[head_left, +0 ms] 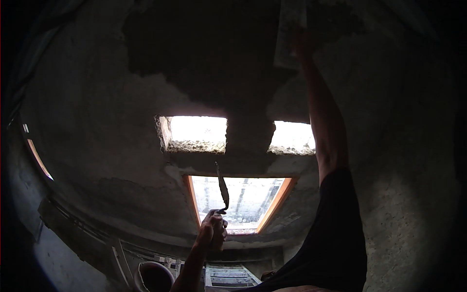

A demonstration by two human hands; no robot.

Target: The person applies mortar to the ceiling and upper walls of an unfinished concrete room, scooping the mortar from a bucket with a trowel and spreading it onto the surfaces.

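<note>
My left hand (212, 229) is closed around the handle of a pointed trowel (223, 189), whose blade stands up in front of the window. High on the wall, my right hand (300, 43) is wrapped on a long, flat plastering float (285, 54); its fingers are dim, and the float's face appears to lie against the wall. A dark, damp-looking patch of plaster (194, 44) spreads to the left of the float and down between two openings.
Two rough-edged openings, left (198, 134) and right (292, 137), let in bright light above a wood-framed window (238, 202). A bucket (154, 277) stands at the lower left, near a slatted wooden piece (231, 275).
</note>
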